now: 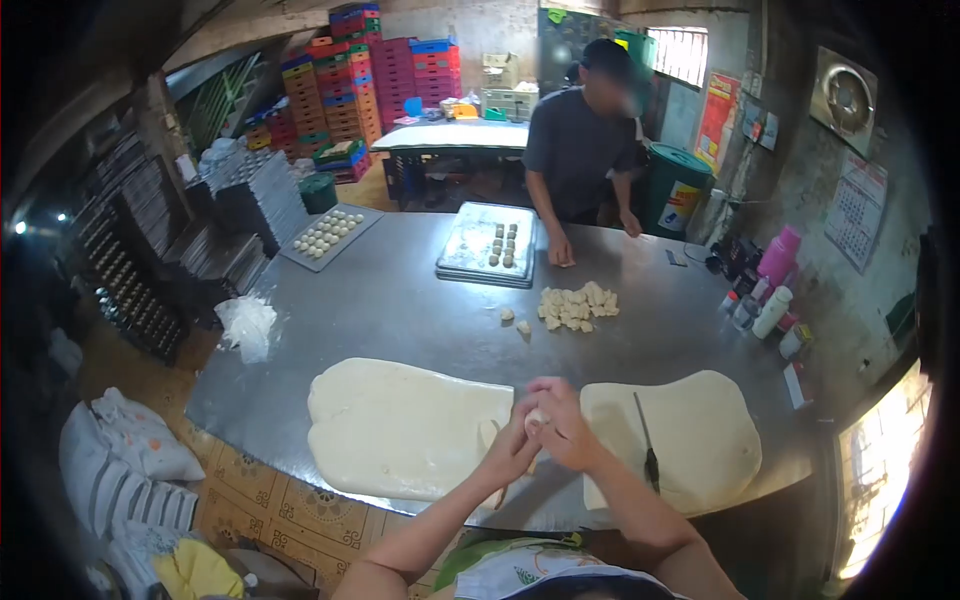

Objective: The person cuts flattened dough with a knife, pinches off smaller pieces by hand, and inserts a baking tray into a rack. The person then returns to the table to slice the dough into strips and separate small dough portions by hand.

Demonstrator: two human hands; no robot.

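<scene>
Both my hands meet over the gap between two dough slabs, closed round a small dough piece (537,418). My left hand (510,445) cups it from the left, and my right hand (565,428) wraps it from the right, its fingers slightly blurred. To the left lies a wide, flat dough slab (400,425) with a straight-cut right edge. A narrow dough strip (489,433) shows beside my left hand, partly hidden by it. On the right-hand dough slab (700,430) rests a knife (648,445) with a dark handle, near my right forearm.
Across the metal table (400,320) a co-worker (585,140) stands by a heap of dough pieces (578,306). Stacked trays (465,245) hold small brown pieces; another tray (318,262) bears dough balls. A plastic bag (247,325) lies left, bottles (771,312) stand right.
</scene>
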